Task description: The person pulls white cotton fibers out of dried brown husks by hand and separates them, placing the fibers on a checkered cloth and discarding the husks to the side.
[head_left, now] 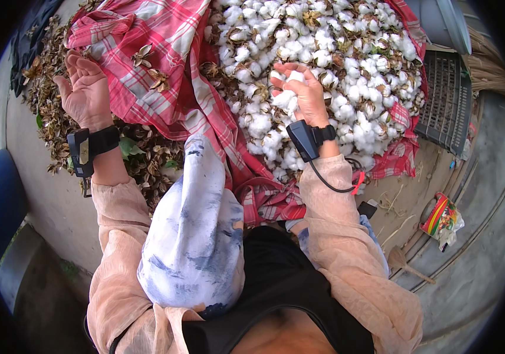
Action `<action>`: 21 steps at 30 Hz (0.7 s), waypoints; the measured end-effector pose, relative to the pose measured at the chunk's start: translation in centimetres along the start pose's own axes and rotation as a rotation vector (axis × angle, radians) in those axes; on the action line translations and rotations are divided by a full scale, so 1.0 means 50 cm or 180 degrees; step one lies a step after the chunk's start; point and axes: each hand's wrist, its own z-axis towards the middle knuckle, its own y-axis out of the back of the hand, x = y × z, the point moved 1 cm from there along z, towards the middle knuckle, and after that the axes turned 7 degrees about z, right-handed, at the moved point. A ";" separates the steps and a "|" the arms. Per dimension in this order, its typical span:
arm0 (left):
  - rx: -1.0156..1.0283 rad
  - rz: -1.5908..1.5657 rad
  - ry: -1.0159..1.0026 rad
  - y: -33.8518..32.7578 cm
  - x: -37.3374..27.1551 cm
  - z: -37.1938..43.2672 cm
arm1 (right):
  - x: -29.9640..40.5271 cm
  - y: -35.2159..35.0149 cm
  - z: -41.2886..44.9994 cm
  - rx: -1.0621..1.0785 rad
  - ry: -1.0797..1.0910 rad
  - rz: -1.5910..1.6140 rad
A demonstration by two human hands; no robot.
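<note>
My right hand (310,95) holds a tuft of white cotton (286,101) in its curled fingers, over a large heap of cotton bolls (349,57). Many bolls in the heap still sit in brown husks. The heap lies on a red and white checked cloth (155,101), whose folded side spreads to the left. Palm up and holding nothing, my left hand (85,90) is over the cloth's left edge, by a pile of dry, emptied boll husks (44,97). Two loose husks (158,80) rest on the cloth between my hands.
At the upper right are a grey plastic bucket (444,26), a black plastic crate (444,101) and a straw broom (491,66). A printed plastic packet (442,221) lies on the floor at right. A blue rounded object (0,203) stands at the left edge.
</note>
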 end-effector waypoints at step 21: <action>0.2475 0.6156 -0.0648 0.012 0.423 -0.072 | -0.050 0.024 -0.013 -0.0415 -0.0522 0.0748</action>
